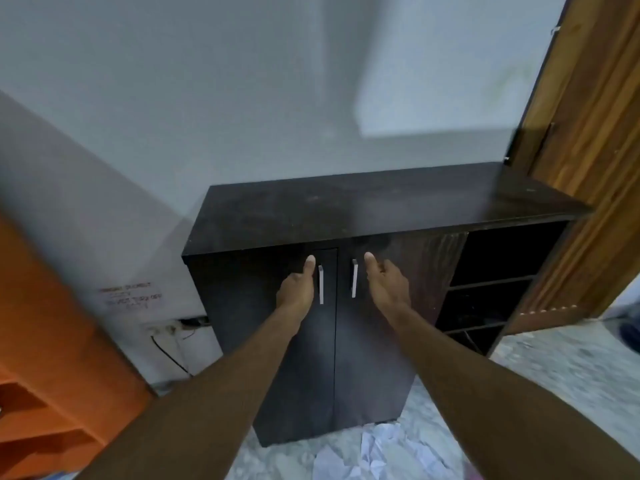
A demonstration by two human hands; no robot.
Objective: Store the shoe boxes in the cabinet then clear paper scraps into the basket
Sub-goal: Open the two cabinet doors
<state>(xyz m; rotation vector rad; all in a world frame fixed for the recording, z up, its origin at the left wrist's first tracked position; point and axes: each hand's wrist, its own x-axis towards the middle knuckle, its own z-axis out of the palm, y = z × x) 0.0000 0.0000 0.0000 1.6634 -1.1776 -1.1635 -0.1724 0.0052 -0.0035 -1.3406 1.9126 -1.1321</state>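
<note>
Now both hands reach for the shut doors of the cabinet (346, 216): left hand (298, 289) and right hand (386, 284) loosely spread, holding nothing, just beside the handles (321, 284). Next: grasp and pull. Scraps (377, 452) lie near; boxes unseen.

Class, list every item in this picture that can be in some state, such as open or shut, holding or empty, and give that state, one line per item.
Dark wooden cabinet's two doors: both shut.
Open shelves on the cabinet's right side: doorless, contents too dark to tell.
Left hand: open, beside the left silver handle, holding nothing.
Right hand: open, beside the right silver handle, holding nothing.
White crumpled paper scraps: lying on the floor.
</note>
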